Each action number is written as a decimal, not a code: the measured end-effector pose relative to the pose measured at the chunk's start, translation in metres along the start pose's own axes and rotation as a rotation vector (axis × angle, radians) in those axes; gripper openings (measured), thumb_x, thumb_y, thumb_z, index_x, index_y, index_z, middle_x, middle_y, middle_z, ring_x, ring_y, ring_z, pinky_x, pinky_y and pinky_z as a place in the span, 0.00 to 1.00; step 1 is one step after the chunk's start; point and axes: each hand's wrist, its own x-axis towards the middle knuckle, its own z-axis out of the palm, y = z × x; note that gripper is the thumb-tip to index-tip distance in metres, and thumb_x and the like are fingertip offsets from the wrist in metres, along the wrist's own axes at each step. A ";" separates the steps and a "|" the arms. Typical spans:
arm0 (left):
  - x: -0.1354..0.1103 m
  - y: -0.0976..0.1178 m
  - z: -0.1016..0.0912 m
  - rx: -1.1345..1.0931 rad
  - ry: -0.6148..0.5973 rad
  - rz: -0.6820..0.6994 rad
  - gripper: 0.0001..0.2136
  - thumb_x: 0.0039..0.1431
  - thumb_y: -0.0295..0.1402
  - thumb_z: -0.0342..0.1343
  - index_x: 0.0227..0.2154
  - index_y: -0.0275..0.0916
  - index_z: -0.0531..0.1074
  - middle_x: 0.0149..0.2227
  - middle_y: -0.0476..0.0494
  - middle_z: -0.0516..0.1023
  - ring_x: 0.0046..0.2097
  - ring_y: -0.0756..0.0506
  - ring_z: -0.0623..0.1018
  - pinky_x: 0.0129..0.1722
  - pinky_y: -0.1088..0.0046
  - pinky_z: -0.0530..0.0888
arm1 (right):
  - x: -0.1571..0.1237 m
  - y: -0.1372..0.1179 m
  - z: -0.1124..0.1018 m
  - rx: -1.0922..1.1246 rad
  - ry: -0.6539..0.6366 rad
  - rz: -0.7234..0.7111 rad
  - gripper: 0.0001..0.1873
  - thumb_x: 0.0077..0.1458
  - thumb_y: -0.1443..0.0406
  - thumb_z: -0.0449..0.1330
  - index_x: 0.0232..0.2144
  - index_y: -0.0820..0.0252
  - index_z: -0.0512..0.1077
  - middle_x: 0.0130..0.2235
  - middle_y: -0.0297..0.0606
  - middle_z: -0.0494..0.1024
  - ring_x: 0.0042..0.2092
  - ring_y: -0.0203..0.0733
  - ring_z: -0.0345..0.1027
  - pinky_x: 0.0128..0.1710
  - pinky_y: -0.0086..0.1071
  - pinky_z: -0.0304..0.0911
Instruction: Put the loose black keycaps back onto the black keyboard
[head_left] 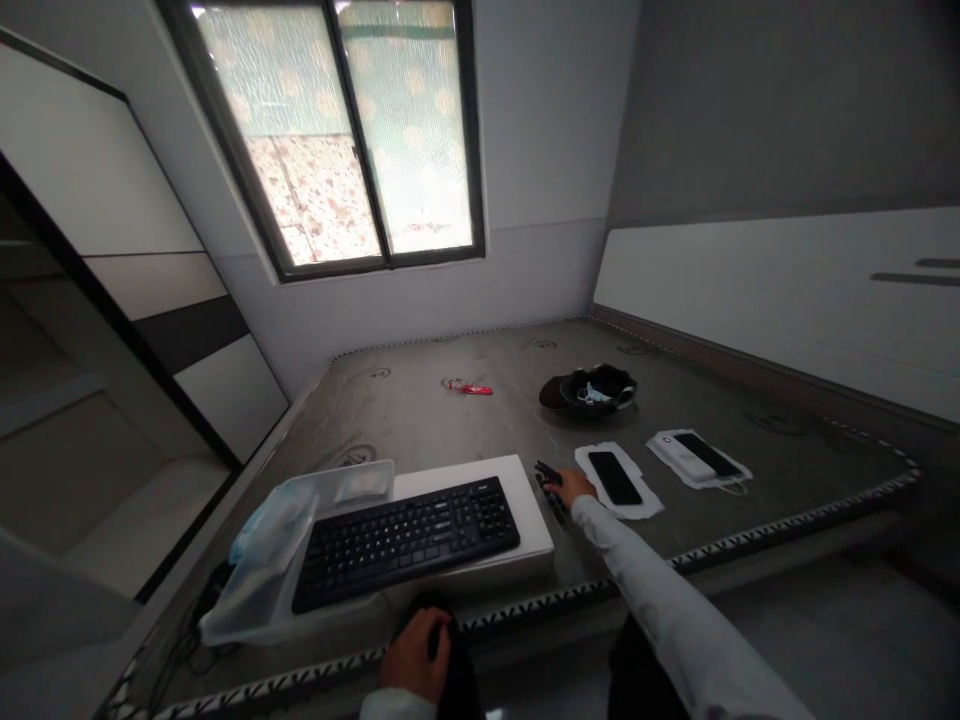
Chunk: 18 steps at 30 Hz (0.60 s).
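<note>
My right hand (574,488) reaches to the bed beside the white box (529,500), its fingers closed on a small dark object (546,470) whose kind I cannot make out. More small dark items (556,506) lie just under these fingers, partly hidden. My left hand (417,652) rests near my knee at the bed's front edge, with thumb and fingers apart and nothing seen in it. A black keyboard (412,535) lies in front of it, tilted across the white box and a clear plastic tray (262,600).
Right of my hand, a phone (615,478) and a white device with a dark phone (694,455) lie on white cloths. A dark cap (589,392) holding a mask and a red packet (471,388) sit farther back on the mattress (420,430). Cables (176,650) hang left.
</note>
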 end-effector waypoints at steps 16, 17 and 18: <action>0.002 -0.012 0.013 -0.026 0.024 -0.028 0.09 0.57 0.36 0.45 0.31 0.46 0.72 0.30 0.51 0.75 0.32 0.51 0.77 0.34 0.79 0.73 | 0.077 0.012 0.074 -0.006 0.035 -0.002 0.11 0.40 0.60 0.69 0.30 0.55 0.78 0.37 0.42 0.76 0.40 0.48 0.70 0.36 0.34 0.61; 0.002 -0.013 0.014 -0.026 0.027 -0.032 0.09 0.57 0.36 0.46 0.31 0.46 0.72 0.30 0.51 0.75 0.31 0.51 0.77 0.34 0.79 0.73 | 0.079 0.012 0.077 -0.013 0.030 0.000 0.11 0.40 0.61 0.69 0.30 0.55 0.78 0.37 0.43 0.76 0.39 0.48 0.71 0.36 0.35 0.62; 0.002 -0.013 0.015 -0.025 0.032 -0.035 0.09 0.57 0.36 0.46 0.30 0.46 0.72 0.30 0.51 0.75 0.31 0.51 0.77 0.34 0.79 0.73 | 0.081 0.011 0.079 -0.021 0.023 -0.001 0.11 0.40 0.61 0.68 0.31 0.56 0.78 0.37 0.43 0.77 0.39 0.49 0.71 0.36 0.36 0.62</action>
